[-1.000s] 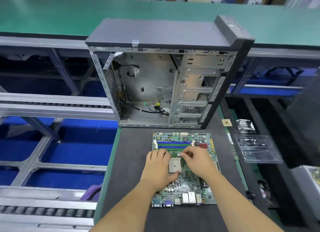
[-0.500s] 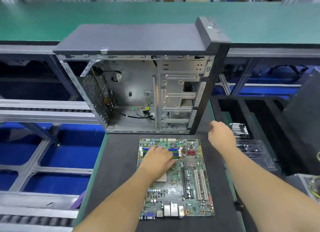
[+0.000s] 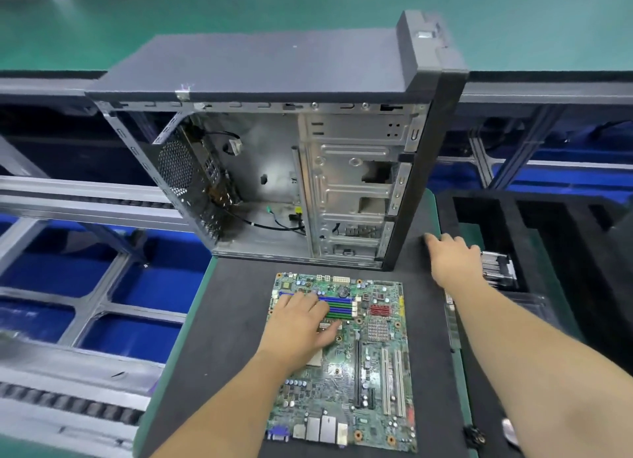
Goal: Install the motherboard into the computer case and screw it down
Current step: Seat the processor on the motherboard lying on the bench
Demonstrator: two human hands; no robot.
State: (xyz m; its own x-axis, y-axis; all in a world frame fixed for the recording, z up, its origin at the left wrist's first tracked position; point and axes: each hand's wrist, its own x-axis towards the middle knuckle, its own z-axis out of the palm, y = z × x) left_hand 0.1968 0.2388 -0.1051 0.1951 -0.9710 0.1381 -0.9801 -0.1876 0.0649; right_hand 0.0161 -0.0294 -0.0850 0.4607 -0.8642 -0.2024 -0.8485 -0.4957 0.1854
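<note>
Motherboard (image 3: 346, 358) is lying flat, component side up, on the dark mat (image 3: 226, 320) just in front of the computer case (image 3: 294, 156), not yet in it. Left hand (image 3: 301, 324) is resting palm-down on the board over the RAM slots (image 3: 339, 307) and socket area, fingers spread and fairly straight, not gripping. Right hand (image 3: 452, 260) is hovering or touching down on the mat near the case's front corner, fingers loose, holding nothing.

Handling call: board is looking light, thin and stiff but fragile, with pins, capacitors and solder points everywhere. I'm judging the bare edges best to hold, both hands on opposite long sides, avoiding the red heatsink (image 3: 380, 309) and the slots. Case is standing upright, open side facing the person, loose cables (image 3: 274, 225) lying on its floor; they could be snagging under the board.
</note>
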